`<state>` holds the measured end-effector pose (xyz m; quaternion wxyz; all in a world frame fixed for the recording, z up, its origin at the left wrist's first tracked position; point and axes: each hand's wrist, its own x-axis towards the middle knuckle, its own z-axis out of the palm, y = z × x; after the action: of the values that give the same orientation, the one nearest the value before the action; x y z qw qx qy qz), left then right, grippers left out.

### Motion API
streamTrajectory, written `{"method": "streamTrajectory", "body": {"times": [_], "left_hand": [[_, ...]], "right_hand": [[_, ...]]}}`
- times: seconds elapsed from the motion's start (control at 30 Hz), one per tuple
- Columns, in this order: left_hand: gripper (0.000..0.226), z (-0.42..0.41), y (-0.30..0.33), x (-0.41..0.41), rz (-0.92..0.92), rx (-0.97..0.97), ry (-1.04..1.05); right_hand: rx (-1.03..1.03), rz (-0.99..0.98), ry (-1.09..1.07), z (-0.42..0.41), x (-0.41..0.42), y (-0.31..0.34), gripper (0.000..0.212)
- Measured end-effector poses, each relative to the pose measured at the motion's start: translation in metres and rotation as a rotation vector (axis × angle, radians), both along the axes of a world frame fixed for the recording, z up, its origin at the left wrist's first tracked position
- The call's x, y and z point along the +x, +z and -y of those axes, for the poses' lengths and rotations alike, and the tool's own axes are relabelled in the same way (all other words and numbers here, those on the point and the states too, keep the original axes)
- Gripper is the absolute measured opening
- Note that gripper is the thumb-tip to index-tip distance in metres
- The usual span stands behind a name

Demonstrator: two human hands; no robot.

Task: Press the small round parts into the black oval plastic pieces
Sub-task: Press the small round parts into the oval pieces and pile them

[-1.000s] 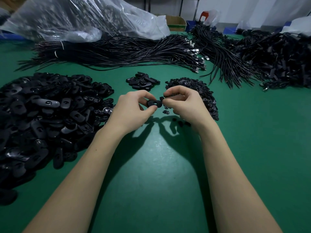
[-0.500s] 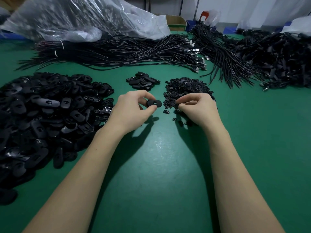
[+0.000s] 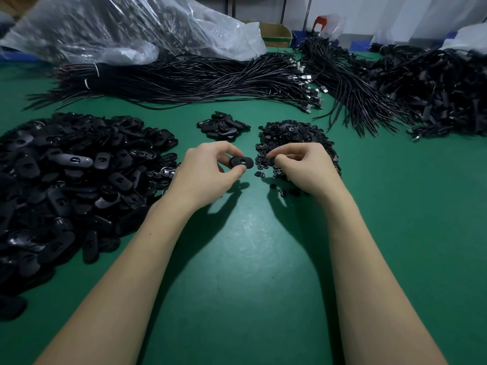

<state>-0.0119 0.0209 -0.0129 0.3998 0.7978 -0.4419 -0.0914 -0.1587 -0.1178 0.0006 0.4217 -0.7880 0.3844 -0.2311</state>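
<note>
My left hand [image 3: 208, 172] pinches a black oval plastic piece [image 3: 242, 162] between thumb and fingers, a little above the green table, its hole facing up. My right hand [image 3: 305, 167] is just to its right, over the near edge of a heap of small round black parts [image 3: 290, 133]. Its thumb and forefinger pinch a small round part [image 3: 272, 161] a short gap from the oval piece. A large heap of black oval pieces [image 3: 68, 180] lies to the left. A small pile of oval pieces [image 3: 222, 126] lies behind my hands.
Bundles of black cables [image 3: 197, 80] run across the back of the green table [image 3: 250, 259], with more tangled cables [image 3: 434, 90] at the back right. A big clear plastic bag [image 3: 118, 27] lies at the back left. A few loose round parts [image 3: 284, 192] lie under my right hand.
My right hand drew away from the oval piece down to the heap of round parts, then rose a little, pinching a part. My left hand has held the oval piece still.
</note>
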Motion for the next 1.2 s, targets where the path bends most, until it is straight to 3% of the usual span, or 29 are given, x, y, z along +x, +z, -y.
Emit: {"method": "streamTrajectory", "body": {"times": [0.43, 0.6, 0.77, 0.97, 1.2], "left_hand": [[0.012, 0.0, 0.0, 0.001, -0.011, -0.003, 0.001], [0.012, 0.0, 0.0, 0.0, -0.015, -0.007, 0.0], [0.013, -0.001, 0.001, 0.001, -0.015, -0.013, -0.004], [0.012, 0.0, 0.001, -0.001, -0.017, -0.006, -0.01], [0.015, -0.002, 0.002, -0.002, -0.049, -0.036, -0.021]], "right_hand": [[-0.047, -0.057, -0.012, 0.003, -0.004, 0.004, 0.023], [0.146, 0.084, 0.056, -0.002, -0.002, 0.006, 0.015], [-0.023, -0.094, -0.005, 0.0, -0.001, 0.001, 0.015], [0.258, 0.16, 0.066, -0.007, -0.001, 0.011, 0.014], [0.289, 0.165, 0.087, -0.022, 0.013, 0.013, 0.01]]}}
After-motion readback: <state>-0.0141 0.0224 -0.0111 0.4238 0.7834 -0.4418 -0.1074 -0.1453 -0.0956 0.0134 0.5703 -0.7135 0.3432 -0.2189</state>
